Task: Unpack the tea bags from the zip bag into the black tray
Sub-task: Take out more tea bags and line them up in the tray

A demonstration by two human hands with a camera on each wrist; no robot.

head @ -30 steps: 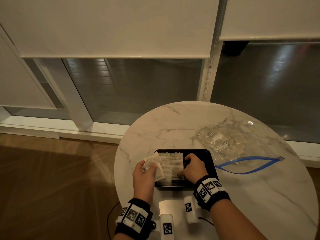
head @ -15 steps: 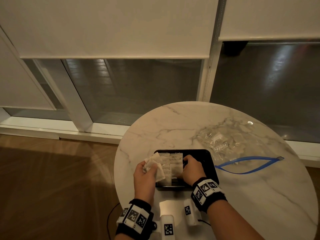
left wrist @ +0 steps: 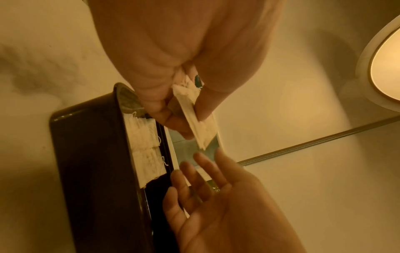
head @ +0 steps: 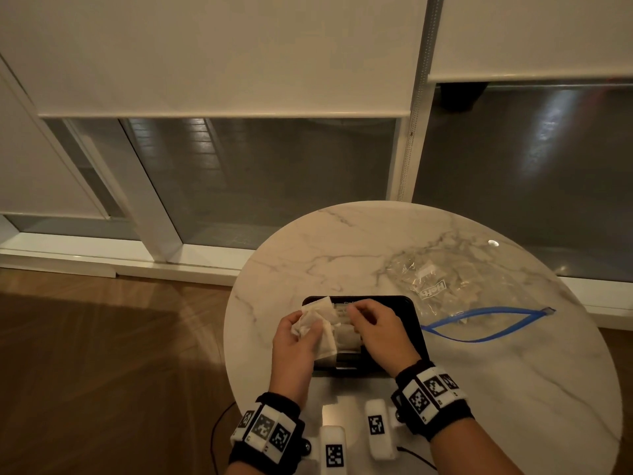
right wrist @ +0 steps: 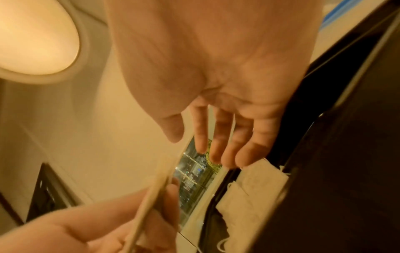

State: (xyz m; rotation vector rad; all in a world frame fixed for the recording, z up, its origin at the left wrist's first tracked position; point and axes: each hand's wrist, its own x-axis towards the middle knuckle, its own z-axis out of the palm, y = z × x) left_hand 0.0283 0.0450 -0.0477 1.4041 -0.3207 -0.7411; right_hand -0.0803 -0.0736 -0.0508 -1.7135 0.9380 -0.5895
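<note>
My left hand [head: 310, 329] pinches a small stack of white tea bags [head: 317, 318] between thumb and fingers over the left end of the black tray [head: 416, 323]. The pinch [left wrist: 190, 109] is plain in the left wrist view. My right hand [head: 356, 315] hovers over the tray with relaxed, nearly straight fingers [right wrist: 216, 137], its tips beside that stack and holding nothing. More tea bags [left wrist: 145, 147] stand in rows in the tray [right wrist: 346, 171]. The clear zip bag [head: 445, 286] with a blue zip strip [head: 479, 325] lies open right of the tray, tea bags inside.
The round marble table [head: 342, 241] drops off just left of the tray to a wooden floor. Two white marker blocks [head: 334, 450] and a cable [head: 414, 455] sit at the near edge. Windows with blinds stand behind.
My right hand has lifted off the tea bags in the tray and moved left toward the stack in my left hand. The left hand has risen slightly.
</note>
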